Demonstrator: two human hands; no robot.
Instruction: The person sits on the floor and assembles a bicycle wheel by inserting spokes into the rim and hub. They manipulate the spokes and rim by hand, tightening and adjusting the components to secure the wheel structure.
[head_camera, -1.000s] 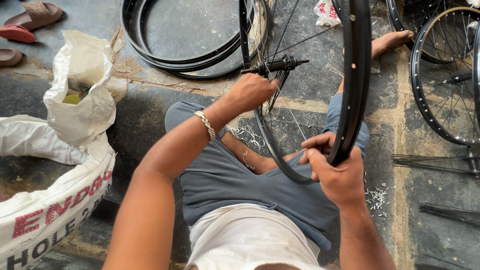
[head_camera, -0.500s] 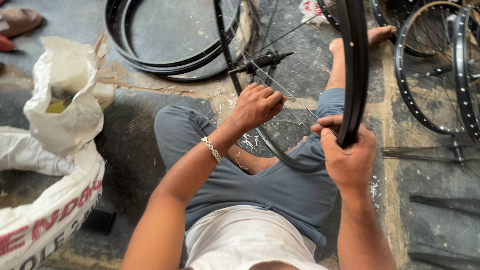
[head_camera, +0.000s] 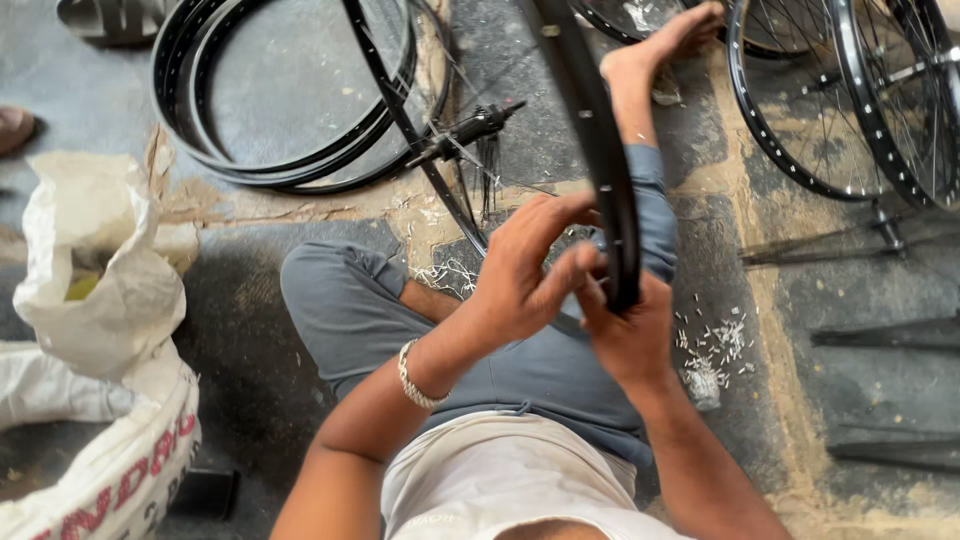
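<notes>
On the floor, both hands at the black wheel rim (head_camera: 600, 150)
Right hand (head_camera: 625, 335) clamped on rim; left hand (head_camera: 520, 275) fingers loosely apart, touching it; stiff, light, thin spokes (head_camera: 490, 170) bendable.

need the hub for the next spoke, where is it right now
In the head view the hub sits upper centre, inside the wheel rim, above the left hand, beside the stacked rims.

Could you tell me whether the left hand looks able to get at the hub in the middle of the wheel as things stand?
Probably yes: the left hand is at the rim, with only thin spokes before the hub.
</notes>
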